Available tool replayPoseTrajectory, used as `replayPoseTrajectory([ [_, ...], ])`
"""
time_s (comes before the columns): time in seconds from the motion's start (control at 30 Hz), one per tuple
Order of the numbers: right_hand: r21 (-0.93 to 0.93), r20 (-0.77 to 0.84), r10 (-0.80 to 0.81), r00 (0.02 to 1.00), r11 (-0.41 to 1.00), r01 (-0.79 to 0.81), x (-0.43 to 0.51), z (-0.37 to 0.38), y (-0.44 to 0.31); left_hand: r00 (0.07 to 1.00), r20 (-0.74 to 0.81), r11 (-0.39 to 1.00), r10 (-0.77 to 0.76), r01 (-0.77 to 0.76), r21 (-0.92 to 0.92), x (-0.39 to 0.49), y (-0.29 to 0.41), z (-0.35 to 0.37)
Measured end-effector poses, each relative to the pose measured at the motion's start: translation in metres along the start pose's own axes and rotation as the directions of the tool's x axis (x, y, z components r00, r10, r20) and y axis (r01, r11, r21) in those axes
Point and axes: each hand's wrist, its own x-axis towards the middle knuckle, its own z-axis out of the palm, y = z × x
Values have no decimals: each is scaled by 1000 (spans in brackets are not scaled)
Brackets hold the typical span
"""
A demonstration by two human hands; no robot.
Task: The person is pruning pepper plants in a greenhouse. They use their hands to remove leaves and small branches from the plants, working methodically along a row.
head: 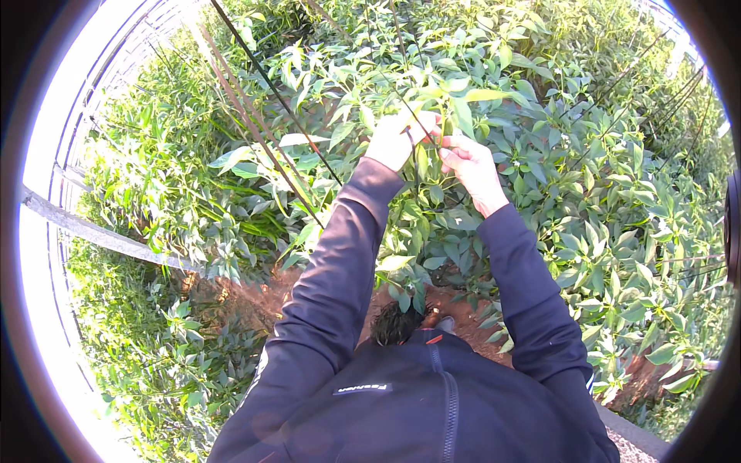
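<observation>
Both my hands are raised in front of me among leafy green plants. My left hand (402, 139) is bent beside an upright plant shoot (444, 118), with a dark string (417, 118) running across it. From the other side, my right hand (470, 168) has thumb and forefinger pinched together at the dark string by the same shoot. The left fingertips are partly hidden behind leaves and glare. Broad pale leaves spread just above both hands, and a green leaf or pod hangs between them.
More dark strings (275, 87) slant down into the foliage at the left. Dense plants (596, 191) stand on both sides. A pale curved pipe or rail (110, 237) crosses at the left. Reddish soil (255, 298) shows below, with a shoe (446, 324) near my jacket.
</observation>
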Motion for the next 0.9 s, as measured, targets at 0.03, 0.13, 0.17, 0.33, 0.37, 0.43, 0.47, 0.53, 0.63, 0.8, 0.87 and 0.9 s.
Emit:
replayPoseTrajectory([
  [0.03,-23,-5,11,1000,1000,-11,0,-2,-3,1000,22,999,15,-16,46,-1,5,3],
  [0.13,-40,-28,18,999,999,-20,0,-7,-6,996,83,995,41,-48,91,-10,23,14],
  [0.17,-47,-37,22,999,999,-24,0,-9,-7,989,116,995,94,-98,28,-10,20,15],
  [0.33,-28,-18,-72,997,997,71,0,-16,-4,981,180,991,78,-58,-118,-15,2,20],
  [0.37,-97,-18,-95,995,991,93,-1,-18,-3,984,168,998,54,-46,-50,-16,-2,19],
  [0.43,-239,-21,-142,990,962,133,-4,-28,-1,995,95,996,-22,30,-84,-21,6,23],
  [0.47,-406,-52,-187,981,901,150,-8,-33,-1,997,77,986,-5,17,-163,-25,10,27],
  [0.53,-645,50,-355,933,702,302,-15,-31,-16,989,35,952,141,-125,-279,-32,5,28],
  [0.63,-752,114,-437,892,548,365,-18,-23,-27,982,29,963,-185,187,-192,-48,16,24],
  [0.8,-731,83,-508,857,553,399,-12,2,-30,959,-95,848,-267,187,-495,-61,9,21],
  [0.87,-737,22,-448,894,597,317,-11,17,-32,931,-188,871,-312,201,-448,-64,2,10],
  [0.9,-684,-1,-400,916,669,292,-12,27,-36,913,-234,880,-334,214,-424,-66,1,6],
])
